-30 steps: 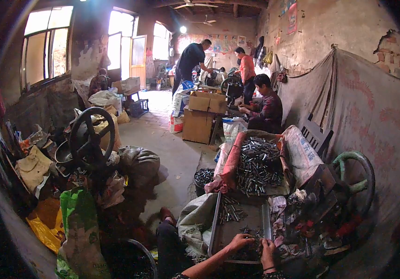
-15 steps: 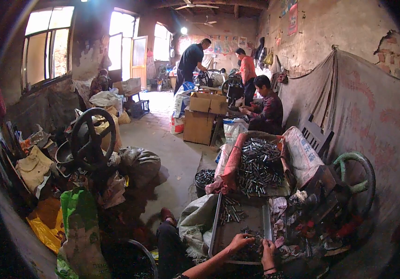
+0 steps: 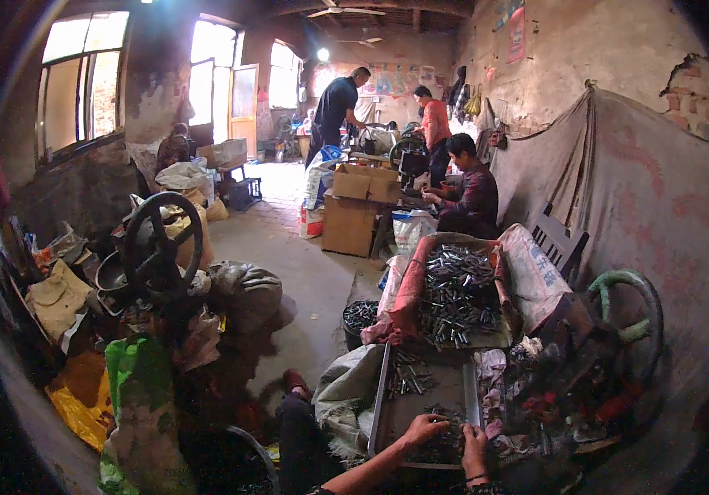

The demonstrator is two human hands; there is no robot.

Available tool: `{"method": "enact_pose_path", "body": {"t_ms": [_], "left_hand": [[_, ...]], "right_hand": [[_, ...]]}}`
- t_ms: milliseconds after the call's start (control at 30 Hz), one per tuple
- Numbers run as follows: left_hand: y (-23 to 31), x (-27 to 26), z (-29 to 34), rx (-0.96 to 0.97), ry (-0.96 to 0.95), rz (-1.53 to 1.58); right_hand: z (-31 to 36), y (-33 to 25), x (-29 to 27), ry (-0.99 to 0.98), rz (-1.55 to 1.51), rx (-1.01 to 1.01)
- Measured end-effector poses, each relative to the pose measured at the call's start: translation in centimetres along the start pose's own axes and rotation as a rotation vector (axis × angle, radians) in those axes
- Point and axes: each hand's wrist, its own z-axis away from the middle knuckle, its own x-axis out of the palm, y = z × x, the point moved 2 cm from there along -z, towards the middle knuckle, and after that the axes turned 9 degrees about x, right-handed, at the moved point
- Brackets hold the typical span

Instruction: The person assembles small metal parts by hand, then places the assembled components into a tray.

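Over the near end of a shallow metal tray (image 3: 447,381), my left hand (image 3: 423,431) has its thumb and fingers pinched together. Close at its right, my right hand (image 3: 475,448) is also closed, fingertips pointing up. Whatever sits in either pinch is too small and dark to make out. Small dark metal pieces (image 3: 438,409) lie just beyond my fingers. Farther up the tray, several short metal tubes (image 3: 408,376) are scattered at the left. A large heap of similar tubes (image 3: 458,290) fills a cloth-lined bin behind the tray.
Right of the tray are rags (image 3: 490,384) and a dark machine with a green handwheel (image 3: 653,318). A bucket of tubes (image 3: 360,315) stands left of the bin. Sacks (image 3: 244,293) and a black handwheel (image 3: 197,247) are at left. A seated person (image 3: 474,194) and two standing people work farther back.
The whole view has shifted very slightly. Both my hands stay pinched in nearly the same place over the tray.
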Motion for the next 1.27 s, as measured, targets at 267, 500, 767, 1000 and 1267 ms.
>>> {"method": "enact_pose_path", "body": {"t_ms": [267, 500, 767, 1000, 1267], "left_hand": [[0.9, -0.3, -0.1, -0.027, -0.006, -0.027], [2.1, -0.2, 0.3, -0.062, 0.028, 0.031], [2.2, 0.1, 0.4, -0.017, 0.008, 0.091], [0.5, 0.1, -0.2, -0.025, -0.09, 0.035], [1.4, 0.1, 0.1, -0.061, -0.133, 0.069]], "right_hand": [[-0.4, 0.2, -0.2, 0.007, -0.033, 0.06], [-0.6, 0.6, -0.4, -0.044, -0.059, 0.096], [-2.3, 3.1, -1.0, 0.032, -0.082, 0.024], [-0.2, 0.1, -0.1, -0.095, -0.03, 0.053], [-0.1, 0.0, -0.2, -0.109, 0.025, 0.01]]}}
